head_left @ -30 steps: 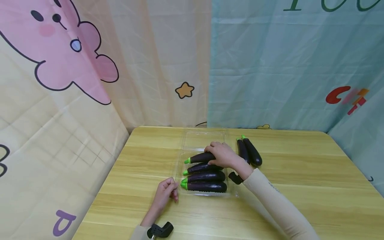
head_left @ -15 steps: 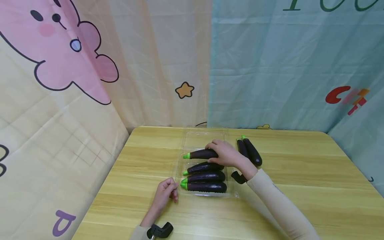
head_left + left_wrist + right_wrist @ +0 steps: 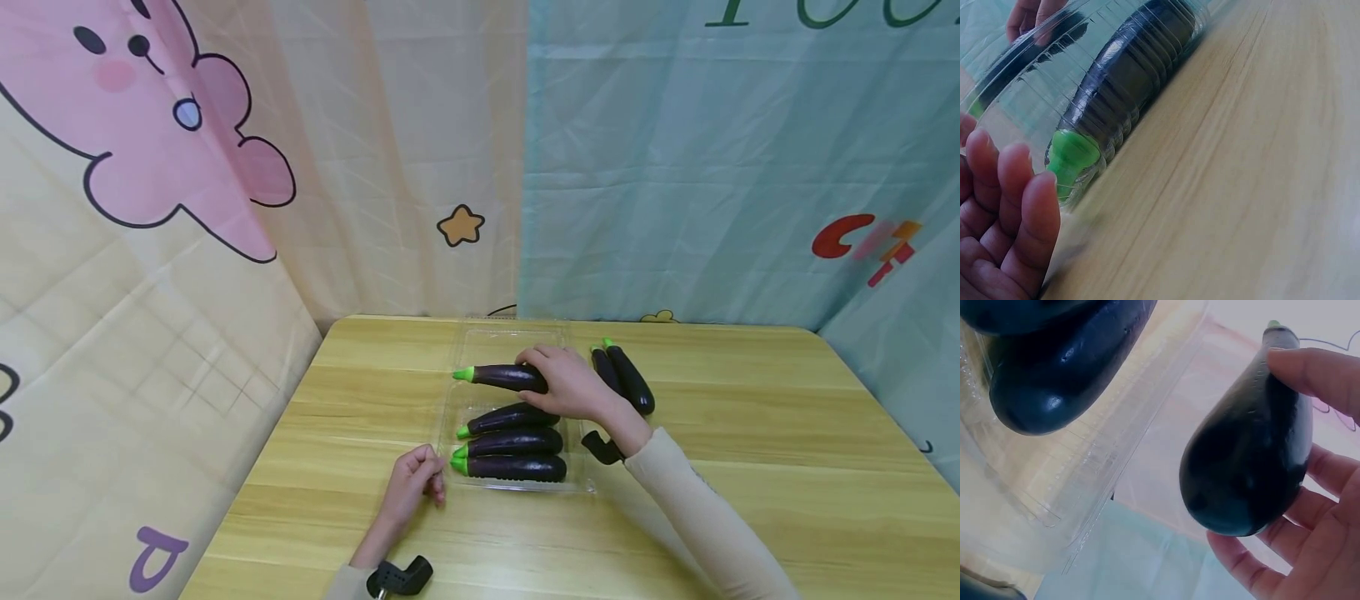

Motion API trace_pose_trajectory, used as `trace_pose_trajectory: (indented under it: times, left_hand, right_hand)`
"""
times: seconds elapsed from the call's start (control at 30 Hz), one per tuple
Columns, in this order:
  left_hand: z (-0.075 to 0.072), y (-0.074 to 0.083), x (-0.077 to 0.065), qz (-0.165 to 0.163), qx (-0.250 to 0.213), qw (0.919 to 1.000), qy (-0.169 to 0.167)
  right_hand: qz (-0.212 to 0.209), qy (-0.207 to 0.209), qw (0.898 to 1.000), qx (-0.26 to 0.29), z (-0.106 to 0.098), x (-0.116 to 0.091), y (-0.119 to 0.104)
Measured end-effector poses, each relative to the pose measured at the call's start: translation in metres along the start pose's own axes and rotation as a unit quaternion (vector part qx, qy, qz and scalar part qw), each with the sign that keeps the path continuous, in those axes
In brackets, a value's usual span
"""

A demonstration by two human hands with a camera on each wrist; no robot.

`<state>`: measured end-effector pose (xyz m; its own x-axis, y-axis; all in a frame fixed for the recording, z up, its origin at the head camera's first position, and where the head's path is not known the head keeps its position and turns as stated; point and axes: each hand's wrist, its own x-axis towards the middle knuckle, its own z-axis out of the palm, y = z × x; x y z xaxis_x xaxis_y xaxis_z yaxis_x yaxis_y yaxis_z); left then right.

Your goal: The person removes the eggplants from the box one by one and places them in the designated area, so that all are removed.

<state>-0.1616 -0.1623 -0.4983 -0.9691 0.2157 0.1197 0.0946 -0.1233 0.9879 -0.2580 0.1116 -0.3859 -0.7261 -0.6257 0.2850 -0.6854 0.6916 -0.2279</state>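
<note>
My right hand (image 3: 566,382) grips a dark purple eggplant (image 3: 506,377) with a green stem end, thumb on one side and fingers on the other. The right wrist view shows this eggplant (image 3: 1247,444) raised above the clear plastic box. Three more eggplants (image 3: 513,442) lie side by side in the box (image 3: 577,483), stems to the left. At the box's front left corner, my left hand (image 3: 412,479) has its fingers curled and seems to pinch the rim. In the left wrist view, those fingers (image 3: 1038,212) are beside the ribbed wall, near an eggplant's green stem.
Two further eggplants (image 3: 632,379) lie on the wooden table (image 3: 750,467) right of the box, partly behind my right hand. The box's clear lid (image 3: 510,346) lies folded back behind it. Printed curtains (image 3: 637,167) hang behind and beside the table.
My right hand has lifted the held eggplant up and away from the three in the box, slightly toward the lid. My left hand has stayed put.
</note>
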Motion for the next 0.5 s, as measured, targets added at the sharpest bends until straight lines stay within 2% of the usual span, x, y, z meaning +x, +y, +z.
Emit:
trace_pose_trajectory:
  times: [0.5]
  left_hand:
    - [-0.0003,0.0004,0.0002,-0.001,-0.004,1.0,-0.003]
  right_hand:
    - [0.02,0.069,0.997,0.036,-0.0017,-0.0074,-0.0003]
